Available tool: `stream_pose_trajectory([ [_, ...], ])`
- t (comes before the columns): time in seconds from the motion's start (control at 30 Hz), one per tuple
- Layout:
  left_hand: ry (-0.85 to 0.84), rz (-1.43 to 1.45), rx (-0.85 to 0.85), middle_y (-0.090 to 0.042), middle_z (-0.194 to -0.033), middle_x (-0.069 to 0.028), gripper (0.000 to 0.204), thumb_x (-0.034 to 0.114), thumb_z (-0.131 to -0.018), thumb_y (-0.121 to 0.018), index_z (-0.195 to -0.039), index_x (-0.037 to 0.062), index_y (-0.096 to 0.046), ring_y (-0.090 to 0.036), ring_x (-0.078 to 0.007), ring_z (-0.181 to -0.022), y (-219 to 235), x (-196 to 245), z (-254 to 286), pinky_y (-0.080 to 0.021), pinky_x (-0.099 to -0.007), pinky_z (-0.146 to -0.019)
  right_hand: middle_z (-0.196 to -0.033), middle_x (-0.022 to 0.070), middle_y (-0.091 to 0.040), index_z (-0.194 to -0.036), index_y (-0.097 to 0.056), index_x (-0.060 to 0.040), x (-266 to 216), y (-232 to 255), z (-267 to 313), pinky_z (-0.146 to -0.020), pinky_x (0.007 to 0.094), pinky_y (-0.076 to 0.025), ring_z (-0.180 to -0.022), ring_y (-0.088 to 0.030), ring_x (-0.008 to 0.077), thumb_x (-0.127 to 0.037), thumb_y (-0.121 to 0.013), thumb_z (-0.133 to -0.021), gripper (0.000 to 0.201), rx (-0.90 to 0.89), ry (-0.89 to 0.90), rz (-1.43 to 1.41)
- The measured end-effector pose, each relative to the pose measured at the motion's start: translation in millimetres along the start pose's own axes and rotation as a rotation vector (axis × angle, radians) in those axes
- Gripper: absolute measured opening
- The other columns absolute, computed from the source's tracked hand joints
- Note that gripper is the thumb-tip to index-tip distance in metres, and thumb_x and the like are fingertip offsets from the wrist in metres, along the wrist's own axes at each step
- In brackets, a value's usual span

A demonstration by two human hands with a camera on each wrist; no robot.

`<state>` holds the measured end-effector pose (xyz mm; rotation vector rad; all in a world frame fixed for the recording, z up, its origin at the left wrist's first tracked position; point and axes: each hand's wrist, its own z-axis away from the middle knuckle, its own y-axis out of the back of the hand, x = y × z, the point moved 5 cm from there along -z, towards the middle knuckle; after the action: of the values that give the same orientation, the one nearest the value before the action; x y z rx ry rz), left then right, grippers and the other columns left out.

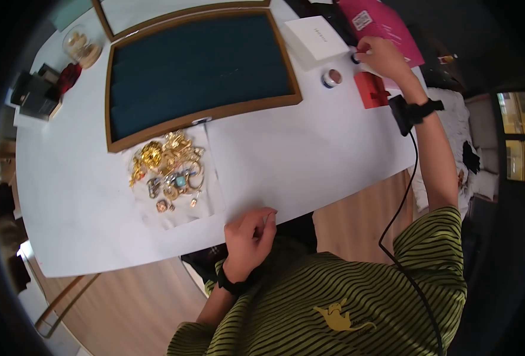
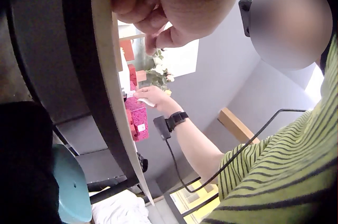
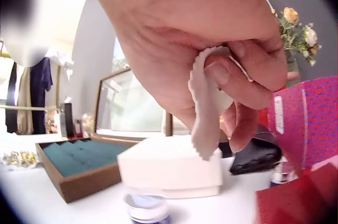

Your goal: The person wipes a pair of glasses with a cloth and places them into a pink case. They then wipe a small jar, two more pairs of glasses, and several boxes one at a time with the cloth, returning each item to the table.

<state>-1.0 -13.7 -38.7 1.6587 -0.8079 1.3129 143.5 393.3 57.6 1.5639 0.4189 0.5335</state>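
My right hand [image 1: 385, 57] is at the far right of the table, beside a white box [image 1: 317, 40]. Between its curled fingers and thumb it grips a small white cloth [image 3: 203, 113] with a zigzag edge. A small round jar [image 1: 332, 78] stands just left of that hand, and a red box [image 1: 370, 90] lies below it. My left hand [image 1: 250, 237] rests at the table's front edge, fingers loosely curled and holding nothing. To its upper left, a pile of gold jewellery [image 1: 170, 163] lies on a white cloth [image 1: 194, 216].
A wood-framed display case [image 1: 295, 98] with dark teal lining stands open at the back. At the back right is a pink bag [image 1: 393, 29], with a black item [image 3: 256, 155] near the white box. A glass dome [image 1: 81, 47] and black boxes [image 1: 37, 95] stand at the left.
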Motion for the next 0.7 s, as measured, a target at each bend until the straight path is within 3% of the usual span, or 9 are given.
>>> stream_pose_trajectory([
  [0.1,-0.025,0.018,0.023,-0.046,-0.052,-0.0016,0.005,0.000,-0.081,-0.063,-0.085,0.0035,-0.065,-0.040,-0.0090,-0.042,1.7,2.7,-1.6,-0.031,-0.0242,-0.041,-0.081,0.0141,-0.067,-0.093,-0.065,-0.0036,-33.7,18.5,33.7,-0.074,0.0369,-0.049,-0.081,-0.064,0.0335,-0.023,-0.067,-0.080,0.023,0.000,0.145,-0.131],
  [0.23,-0.044,0.016,0.045,-0.043,-0.051,-0.0011,0.007,0.000,-0.080,-0.064,-0.085,0.0044,-0.065,-0.039,-0.0103,-0.042,4.7,-0.1,-4.1,-0.031,-0.0256,-0.041,-0.078,0.0094,-0.066,-0.087,-0.064,-0.0014,-72.2,8.9,102.7,-0.071,0.0311,-0.047,-0.076,-0.063,0.0195,-0.011,-0.064,-0.083,0.011,0.065,0.230,-0.433],
  [0.3,-0.057,0.034,0.040,-0.042,-0.051,-0.0011,0.007,0.000,-0.080,-0.064,-0.086,0.0045,-0.065,-0.039,-0.0105,-0.042,7.1,0.1,-4.2,-0.030,-0.0260,-0.041,-0.076,0.0056,-0.064,-0.087,-0.063,-0.0007,-107.6,2.6,140.4,-0.071,0.0277,-0.046,-0.073,-0.059,0.0120,-0.005,-0.063,-0.083,0.006,-0.097,0.197,-0.588],
  [0.37,0.005,0.141,-0.042,-0.043,-0.052,-0.0015,0.008,0.000,-0.080,-0.064,-0.087,0.0043,-0.065,-0.039,-0.0102,-0.042,6.6,-2.8,-4.6,-0.029,-0.0254,-0.041,-0.077,0.0039,-0.064,-0.086,-0.063,-0.0001,-129.2,-11.0,174.0,-0.073,0.0251,-0.045,-0.072,-0.057,0.0109,-0.003,-0.065,-0.080,0.006,-0.286,0.117,-0.740],
  [0.5,0.006,0.114,-0.027,-0.049,-0.056,-0.0014,0.008,0.000,-0.081,-0.062,-0.088,0.0034,-0.065,-0.040,-0.0082,-0.044,42.1,17.6,-3.9,-0.030,-0.0233,-0.042,-0.079,0.0037,-0.064,-0.085,-0.063,0.0003,-161.8,-29.9,218.2,-0.073,0.0249,-0.045,-0.074,-0.056,0.0102,0.002,-0.064,-0.077,0.008,-0.543,0.023,-1.149],
  [0.57,0.040,0.062,0.073,-0.061,-0.067,-0.0042,0.008,-0.001,-0.080,-0.063,-0.086,0.0043,-0.064,-0.046,-0.0096,-0.044,68.6,22.9,-3.5,-0.036,-0.0245,-0.042,-0.079,0.0041,-0.064,-0.083,-0.062,0.0012,-175.9,-39.6,231.3,-0.070,0.0249,-0.045,-0.073,-0.056,0.0096,0.003,-0.062,-0.079,0.004,-0.517,-0.025,-1.259],
  [0.6,0.060,0.050,0.146,-0.064,-0.069,-0.0040,0.007,-0.002,-0.080,-0.063,-0.086,0.0029,-0.064,-0.046,-0.0082,-0.044,79.5,19.2,-3.2,-0.036,-0.0234,-0.042,-0.078,0.0043,-0.063,-0.081,-0.061,0.0016,-176.7,-46.8,235.7,-0.069,0.0246,-0.045,-0.072,-0.056,0.0095,0.003,-0.061,-0.080,0.002,-0.390,-0.053,-1.323],
  [0.67,0.150,-0.073,0.238,-0.054,-0.062,0.0012,0.005,-0.001,-0.082,-0.062,-0.087,0.0009,-0.064,-0.040,-0.0042,-0.049,102.0,15.5,-3.7,-0.031,-0.0201,-0.045,-0.073,0.0054,-0.062,-0.078,-0.060,0.0020,-179.5,-61.5,241.6,-0.062,0.0231,-0.043,-0.066,-0.054,0.0091,0.003,-0.061,-0.080,0.002,-0.165,-0.040,-1.341],
  [0.7,0.207,-0.133,0.297,-0.048,-0.062,0.0049,0.005,0.000,-0.084,-0.061,-0.087,-0.0003,-0.064,-0.035,-0.0021,-0.053,109.9,12.4,-2.4,-0.027,-0.0179,-0.048,-0.073,0.0054,-0.062,-0.078,-0.060,0.0020,-183.8,-68.0,242.0,-0.062,0.0231,-0.043,-0.066,-0.054,0.0091,0.003,-0.061,-0.080,0.002,-0.171,-0.039,-1.352],
])
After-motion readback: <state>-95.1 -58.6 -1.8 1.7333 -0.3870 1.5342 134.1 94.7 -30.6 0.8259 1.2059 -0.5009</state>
